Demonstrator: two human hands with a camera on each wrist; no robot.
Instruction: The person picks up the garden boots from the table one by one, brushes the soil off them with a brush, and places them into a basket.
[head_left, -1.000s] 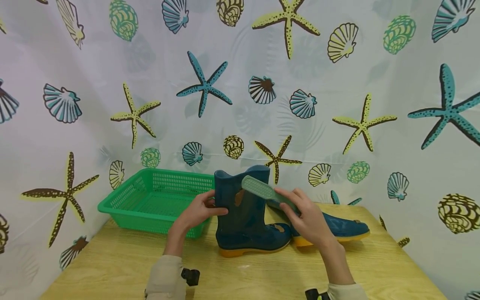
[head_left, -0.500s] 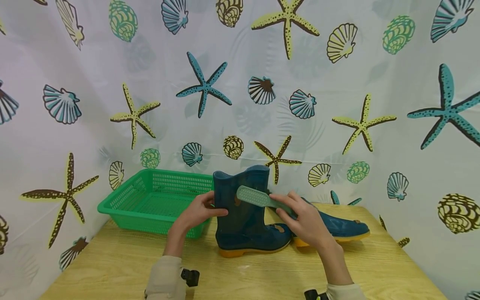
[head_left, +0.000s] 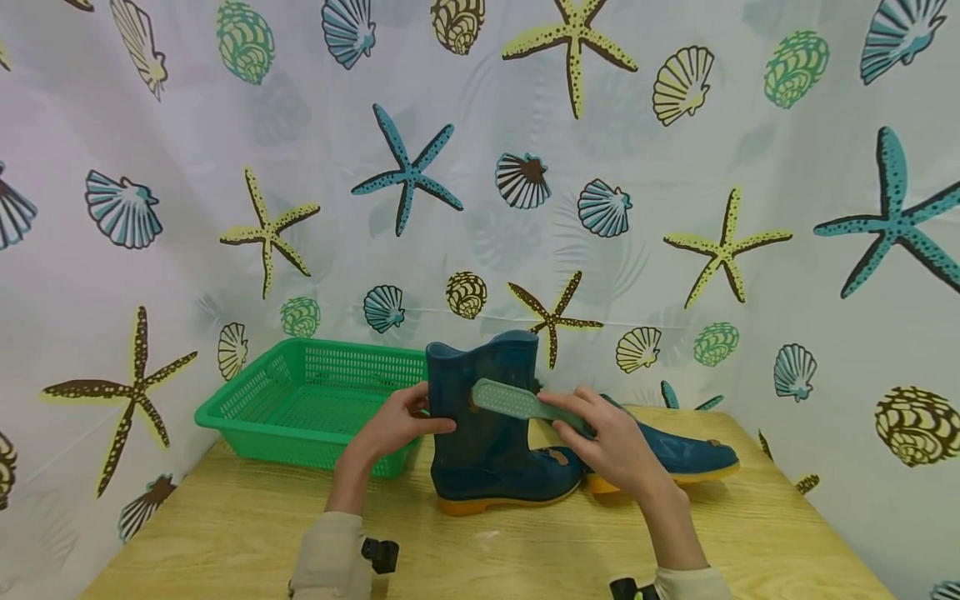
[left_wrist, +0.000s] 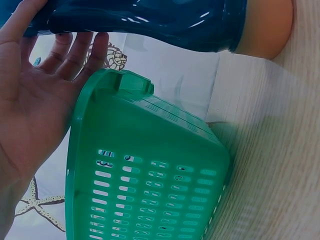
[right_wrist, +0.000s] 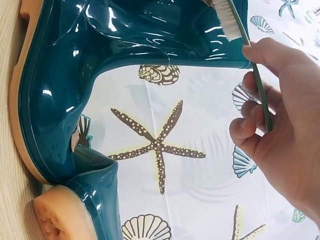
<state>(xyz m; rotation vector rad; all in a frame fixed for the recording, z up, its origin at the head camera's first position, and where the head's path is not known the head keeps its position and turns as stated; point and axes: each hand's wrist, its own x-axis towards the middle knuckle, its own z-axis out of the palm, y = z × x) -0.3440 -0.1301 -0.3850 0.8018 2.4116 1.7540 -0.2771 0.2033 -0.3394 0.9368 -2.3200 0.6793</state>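
A dark blue rubber boot (head_left: 487,437) with a tan sole stands upright on the table, toe to the right. My left hand (head_left: 397,421) holds its shaft from the left, thumb on the near side and fingertips (left_wrist: 101,42) against the back edge. In my right hand (head_left: 611,437) is the handle of a grey-green scrub brush (head_left: 506,398). The brush head lies over a brown patch on the shaft. White bristles (right_wrist: 227,22) face the boot in the right wrist view. Another brown patch (head_left: 555,456) marks the boot's foot.
Behind the right hand lies a second blue boot (head_left: 686,450), toe to the right, with a small brown spot on it. A green plastic basket (head_left: 292,446) stands at the back left. A patterned curtain (head_left: 480,250) hangs behind the wooden table (head_left: 495,554).
The brush head has come down and slightly left across the shaft, onto the brown patch. The left hand and the boot have hardly moved.
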